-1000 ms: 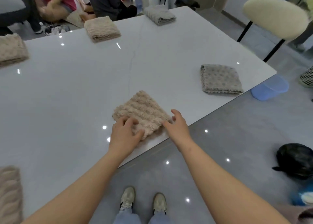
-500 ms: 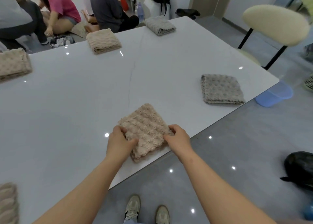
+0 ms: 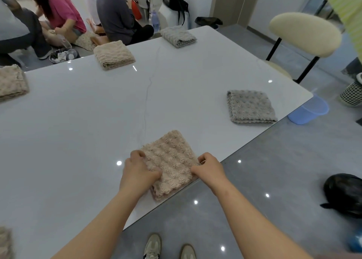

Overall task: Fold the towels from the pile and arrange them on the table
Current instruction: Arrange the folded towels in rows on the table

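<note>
A folded beige towel lies at the near edge of the white table, one corner reaching the rim. My left hand grips its left side with curled fingers, thumb on top. On the towel's right corner my right hand pinches the fabric. Other folded towels are spread around the table: a grey one at the right, a grey one at the far end, a beige one at the far middle and a beige one at the left edge.
A cream chair stands past the table's right corner, with a blue plastic bin below it. A black bag lies on the floor at right. Several people sit on the floor beyond the far edge. A towel piece shows at bottom left.
Both hands have closed on the beige towel's sides, and the towel now lies a little nearer to the table's edge. The camera has tilted up, showing more of the room.
</note>
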The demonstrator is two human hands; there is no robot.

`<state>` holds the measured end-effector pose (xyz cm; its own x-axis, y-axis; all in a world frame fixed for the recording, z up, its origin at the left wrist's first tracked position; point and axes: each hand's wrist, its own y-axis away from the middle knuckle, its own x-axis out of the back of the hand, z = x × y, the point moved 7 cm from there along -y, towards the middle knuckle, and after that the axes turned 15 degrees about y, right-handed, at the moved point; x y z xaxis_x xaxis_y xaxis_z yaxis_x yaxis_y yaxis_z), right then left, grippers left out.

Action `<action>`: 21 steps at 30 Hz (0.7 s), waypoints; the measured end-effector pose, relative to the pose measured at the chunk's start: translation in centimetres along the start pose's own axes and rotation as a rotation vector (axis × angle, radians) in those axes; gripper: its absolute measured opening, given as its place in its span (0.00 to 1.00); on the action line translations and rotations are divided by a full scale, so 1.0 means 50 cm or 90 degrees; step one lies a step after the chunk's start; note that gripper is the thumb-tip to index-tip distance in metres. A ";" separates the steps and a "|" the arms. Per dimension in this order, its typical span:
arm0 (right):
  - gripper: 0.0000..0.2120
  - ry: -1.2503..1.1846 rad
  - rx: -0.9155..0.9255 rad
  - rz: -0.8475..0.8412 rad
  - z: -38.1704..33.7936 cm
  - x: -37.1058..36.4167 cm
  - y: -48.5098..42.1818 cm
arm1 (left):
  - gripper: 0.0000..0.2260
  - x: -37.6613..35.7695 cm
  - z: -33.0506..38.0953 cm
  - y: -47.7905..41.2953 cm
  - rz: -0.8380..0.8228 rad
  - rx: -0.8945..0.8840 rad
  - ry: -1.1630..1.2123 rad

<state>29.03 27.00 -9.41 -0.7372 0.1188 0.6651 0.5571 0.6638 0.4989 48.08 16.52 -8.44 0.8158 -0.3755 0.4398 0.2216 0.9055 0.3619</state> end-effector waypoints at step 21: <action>0.06 -0.162 -0.011 0.289 0.102 0.290 -0.161 | 0.06 -0.331 0.299 -0.070 -0.209 -0.187 0.032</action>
<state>11.91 27.12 -6.62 -0.4882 0.5695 0.6613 0.8472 0.4912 0.2025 25.84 16.62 -4.70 0.7002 -0.6490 0.2974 0.6097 0.7604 0.2238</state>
